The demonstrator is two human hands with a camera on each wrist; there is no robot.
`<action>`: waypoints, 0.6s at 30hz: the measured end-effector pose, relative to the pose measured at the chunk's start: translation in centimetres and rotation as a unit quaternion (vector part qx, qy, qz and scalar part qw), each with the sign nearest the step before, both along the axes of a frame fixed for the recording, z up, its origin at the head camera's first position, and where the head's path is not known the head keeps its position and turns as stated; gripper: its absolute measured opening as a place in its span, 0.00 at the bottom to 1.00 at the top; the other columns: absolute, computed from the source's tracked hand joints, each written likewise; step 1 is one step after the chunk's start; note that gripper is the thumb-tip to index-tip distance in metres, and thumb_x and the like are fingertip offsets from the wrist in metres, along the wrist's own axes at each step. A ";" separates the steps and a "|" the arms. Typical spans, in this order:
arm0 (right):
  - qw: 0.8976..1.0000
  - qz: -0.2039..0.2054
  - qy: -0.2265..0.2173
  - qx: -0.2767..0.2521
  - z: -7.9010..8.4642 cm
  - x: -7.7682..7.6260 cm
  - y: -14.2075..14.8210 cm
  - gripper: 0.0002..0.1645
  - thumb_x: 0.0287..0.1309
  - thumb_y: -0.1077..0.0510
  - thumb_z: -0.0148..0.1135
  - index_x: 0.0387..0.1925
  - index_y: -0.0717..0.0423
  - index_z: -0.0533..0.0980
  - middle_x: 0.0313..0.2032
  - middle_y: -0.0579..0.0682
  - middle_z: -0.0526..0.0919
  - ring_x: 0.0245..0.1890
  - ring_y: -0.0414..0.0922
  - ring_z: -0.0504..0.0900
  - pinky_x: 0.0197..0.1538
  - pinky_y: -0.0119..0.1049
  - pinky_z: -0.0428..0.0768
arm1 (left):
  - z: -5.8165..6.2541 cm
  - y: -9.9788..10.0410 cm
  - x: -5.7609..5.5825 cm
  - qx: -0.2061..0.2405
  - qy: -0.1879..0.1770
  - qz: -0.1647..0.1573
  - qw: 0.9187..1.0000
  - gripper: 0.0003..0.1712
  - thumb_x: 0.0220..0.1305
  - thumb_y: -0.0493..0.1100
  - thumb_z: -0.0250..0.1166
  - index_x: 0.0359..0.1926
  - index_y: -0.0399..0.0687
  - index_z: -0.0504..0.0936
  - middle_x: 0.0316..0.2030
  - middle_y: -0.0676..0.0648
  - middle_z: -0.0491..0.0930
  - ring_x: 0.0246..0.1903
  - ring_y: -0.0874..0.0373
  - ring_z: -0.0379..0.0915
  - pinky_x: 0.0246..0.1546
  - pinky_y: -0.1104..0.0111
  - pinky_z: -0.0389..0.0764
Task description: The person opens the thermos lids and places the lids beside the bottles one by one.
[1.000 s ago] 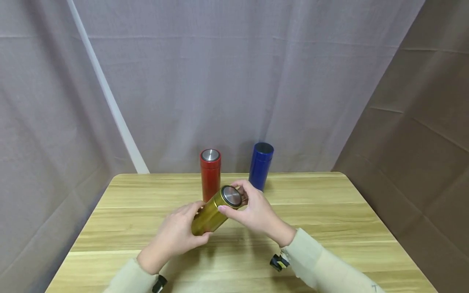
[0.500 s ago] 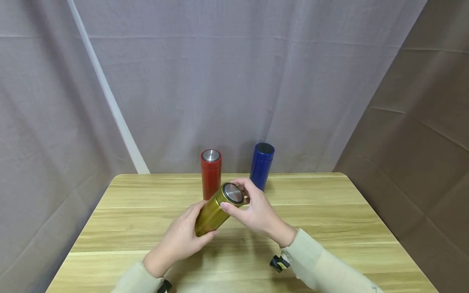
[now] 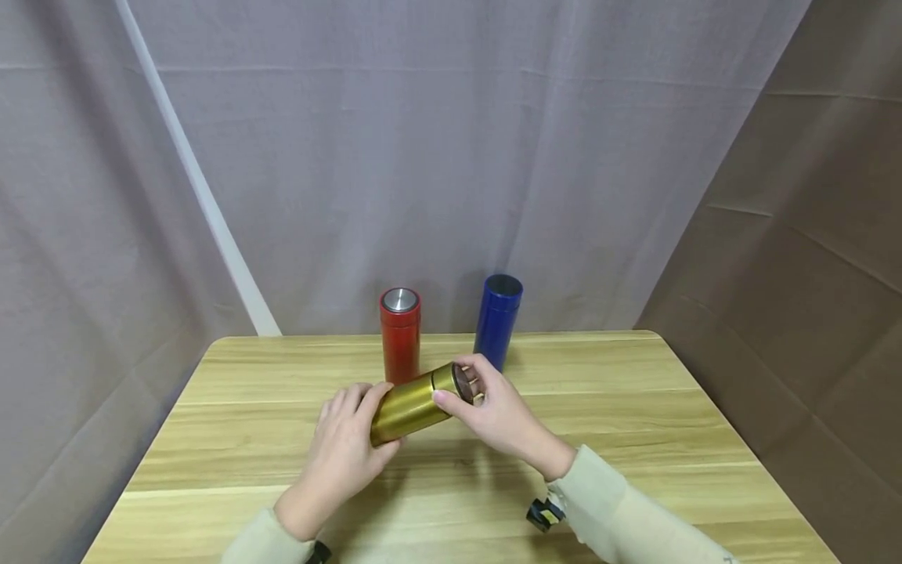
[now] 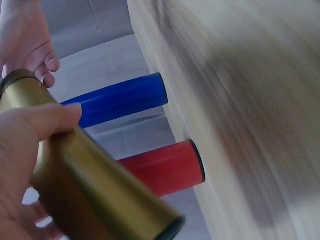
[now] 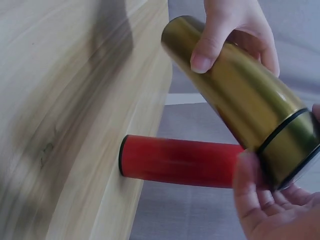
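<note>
A gold thermos bottle (image 3: 412, 405) is held tilted above the table, its capped end toward the right. My left hand (image 3: 341, 446) grips its body near the base, thumb on one side and fingers on the other. At the lid end, my right hand (image 3: 503, 411) pinches the gold cap (image 5: 294, 145) between thumb and fingers. In the right wrist view a dark seam rings the bottle just below the cap. Behind it stand an upright red thermos (image 3: 401, 341) and, to the right, an upright blue thermos (image 3: 499, 321).
The wooden table (image 3: 634, 439) has rounded back corners and light grain. Grey curtains (image 3: 395, 157) hang behind it, with a brown cloth (image 3: 810, 274) on the right side. Small dark wrist devices sit below both cuffs.
The gold thermos has tipped from more upright toward level, its lid end turning to the right, so the steel top now shows only edge-on. Both hands keep their hold.
</note>
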State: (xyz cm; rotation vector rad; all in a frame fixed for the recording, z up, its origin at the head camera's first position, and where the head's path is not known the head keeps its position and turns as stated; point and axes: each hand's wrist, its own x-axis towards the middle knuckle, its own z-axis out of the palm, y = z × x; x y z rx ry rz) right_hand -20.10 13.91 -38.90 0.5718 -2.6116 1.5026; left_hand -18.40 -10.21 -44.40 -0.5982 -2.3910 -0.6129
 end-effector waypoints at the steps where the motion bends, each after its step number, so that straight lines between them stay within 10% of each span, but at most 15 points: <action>1: 1.000 0.002 0.000 -0.003 0.1 0.1 0.1 0.31 0.52 0.39 0.69 0.54 0.43 0.70 0.36 0.45 0.78 0.32 0.44 0.78 0.32 0.39 0.80 | 0.1 0.0 0.1 -0.003 -0.005 -0.001 1.000 0.46 0.36 0.52 0.80 0.61 0.54 0.72 0.45 0.48 0.75 0.43 0.50 0.71 0.44 0.55 0.72; 18: 0.999 0.008 0.031 -0.024 0.5 0.7 0.0 0.33 0.44 0.40 0.76 0.49 0.43 0.70 0.35 0.46 0.78 0.30 0.45 0.80 0.30 0.38 0.82 | 1.0 -0.3 -0.2 -0.011 0.004 -0.049 0.999 0.44 0.37 0.53 0.78 0.60 0.52 0.76 0.45 0.49 0.81 0.41 0.54 0.77 0.38 0.57 0.80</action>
